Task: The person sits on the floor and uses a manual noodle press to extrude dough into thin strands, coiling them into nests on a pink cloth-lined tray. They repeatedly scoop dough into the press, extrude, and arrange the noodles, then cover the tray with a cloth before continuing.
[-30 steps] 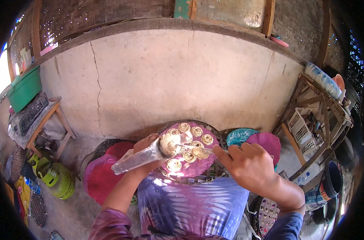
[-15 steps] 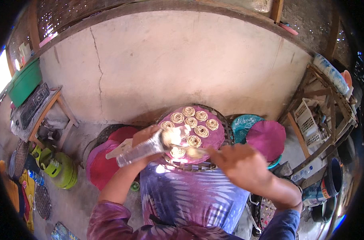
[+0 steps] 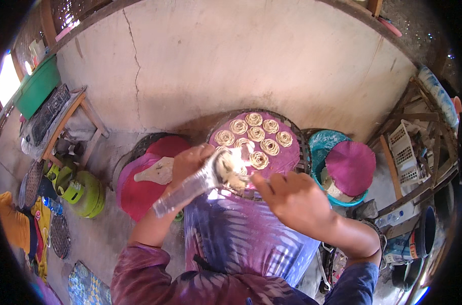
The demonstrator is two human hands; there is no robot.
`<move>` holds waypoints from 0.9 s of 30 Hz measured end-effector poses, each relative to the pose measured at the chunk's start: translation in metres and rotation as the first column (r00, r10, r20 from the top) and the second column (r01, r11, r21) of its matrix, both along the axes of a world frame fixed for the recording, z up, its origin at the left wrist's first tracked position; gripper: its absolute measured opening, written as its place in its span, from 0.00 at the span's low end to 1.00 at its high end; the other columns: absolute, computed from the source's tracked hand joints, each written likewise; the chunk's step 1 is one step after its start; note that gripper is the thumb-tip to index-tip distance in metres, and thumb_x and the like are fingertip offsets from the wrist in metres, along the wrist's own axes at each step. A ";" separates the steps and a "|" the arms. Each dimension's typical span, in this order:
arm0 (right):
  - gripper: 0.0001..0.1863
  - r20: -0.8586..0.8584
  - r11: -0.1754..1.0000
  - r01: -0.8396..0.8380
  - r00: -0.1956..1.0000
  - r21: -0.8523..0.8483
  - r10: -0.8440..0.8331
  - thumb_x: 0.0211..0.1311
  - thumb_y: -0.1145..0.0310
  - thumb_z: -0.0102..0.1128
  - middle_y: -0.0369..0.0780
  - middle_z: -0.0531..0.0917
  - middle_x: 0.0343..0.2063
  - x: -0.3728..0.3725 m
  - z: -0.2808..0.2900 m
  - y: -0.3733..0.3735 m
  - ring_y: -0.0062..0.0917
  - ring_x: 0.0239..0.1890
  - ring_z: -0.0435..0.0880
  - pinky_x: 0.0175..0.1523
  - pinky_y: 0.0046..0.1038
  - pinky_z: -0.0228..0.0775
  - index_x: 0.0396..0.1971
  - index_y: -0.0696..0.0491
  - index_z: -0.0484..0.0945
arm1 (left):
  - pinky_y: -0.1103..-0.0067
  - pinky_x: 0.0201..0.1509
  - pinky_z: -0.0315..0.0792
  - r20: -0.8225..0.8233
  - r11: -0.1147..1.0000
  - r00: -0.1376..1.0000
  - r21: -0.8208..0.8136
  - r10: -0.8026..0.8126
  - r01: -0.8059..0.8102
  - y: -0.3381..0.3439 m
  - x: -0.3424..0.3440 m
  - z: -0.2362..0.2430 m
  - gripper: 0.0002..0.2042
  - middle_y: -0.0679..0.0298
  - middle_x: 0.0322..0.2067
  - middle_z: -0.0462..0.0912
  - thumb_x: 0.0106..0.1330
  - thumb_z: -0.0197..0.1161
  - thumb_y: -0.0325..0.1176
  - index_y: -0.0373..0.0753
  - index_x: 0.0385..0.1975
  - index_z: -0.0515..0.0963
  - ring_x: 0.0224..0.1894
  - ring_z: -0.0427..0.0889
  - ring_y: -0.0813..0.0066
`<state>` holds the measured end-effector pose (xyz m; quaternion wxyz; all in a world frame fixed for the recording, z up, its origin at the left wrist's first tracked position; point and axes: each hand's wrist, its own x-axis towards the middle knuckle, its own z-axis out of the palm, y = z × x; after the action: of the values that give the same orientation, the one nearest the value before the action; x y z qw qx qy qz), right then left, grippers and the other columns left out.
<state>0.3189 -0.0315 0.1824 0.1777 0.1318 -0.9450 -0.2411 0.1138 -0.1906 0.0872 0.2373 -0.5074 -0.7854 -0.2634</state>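
My left hand (image 3: 187,165) is closed around a shiny, see-through, long-bodied tool (image 3: 182,194) slanting up to the right. Pale dough (image 3: 225,165) sits at its upper end. My right hand (image 3: 297,201) is closed on a thin utensil, perhaps a spoon, mostly hidden by the fingers; a pale lump (image 3: 237,181) at its tip meets the tool's mouth. Beyond both hands, a round woven tray (image 3: 305,152) carries a purple sheet (image 3: 292,161). Several pale dough rosettes (image 3: 256,133) lie on it, coiled from thin strands. Glare hides some detail near the tool.
Left of the tray stands a basin with red and pink covers (image 3: 134,195). At its right, a turquoise basin (image 3: 317,140) holds a purple round (image 3: 350,168). A green gas cylinder (image 3: 86,195) and a wooden table (image 3: 71,119) are far left; a wooden rack (image 3: 419,117) is right.
My right hand has brought the utensil's lump leftward and up against the dough at the tool's mouth. My left hand keeps its hold. The whole view has shifted a little.
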 end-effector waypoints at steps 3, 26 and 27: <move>0.17 -0.160 0.962 0.053 0.982 -0.269 -0.099 0.49 0.71 0.59 0.32 0.71 0.17 0.015 0.004 0.012 0.20 0.21 0.74 0.25 0.26 0.67 0.42 0.47 0.82 | 0.67 0.39 0.75 -0.056 0.994 0.996 0.091 0.063 -0.058 -0.016 -0.022 -0.001 0.16 0.59 0.31 0.79 0.48 0.71 0.40 0.42 0.35 0.78 0.35 0.80 0.58; 0.21 0.067 0.077 0.064 0.997 -0.995 0.037 0.66 0.77 0.51 0.53 0.78 0.24 -0.020 -0.125 -0.024 0.15 0.24 0.71 0.31 0.22 0.67 0.59 0.60 0.69 | 0.69 0.50 0.74 0.109 0.960 0.955 0.034 0.274 -0.279 -0.016 -0.027 -0.021 0.18 0.59 0.40 0.82 0.48 0.69 0.37 0.40 0.41 0.80 0.44 0.80 0.59; 0.22 0.108 0.042 0.105 0.991 -0.994 0.084 0.65 0.78 0.51 0.53 0.79 0.24 -0.012 -0.129 -0.021 0.15 0.25 0.71 0.32 0.22 0.67 0.59 0.59 0.69 | 0.68 0.51 0.74 0.012 0.965 0.966 0.034 0.258 -0.258 -0.021 -0.032 -0.023 0.20 0.58 0.39 0.83 0.47 0.69 0.38 0.40 0.41 0.79 0.44 0.80 0.58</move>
<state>0.3071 -0.0522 0.0537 0.1526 -0.0188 -0.8590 0.4884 0.0817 -0.2115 0.0638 0.2754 -0.3955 -0.8409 -0.2462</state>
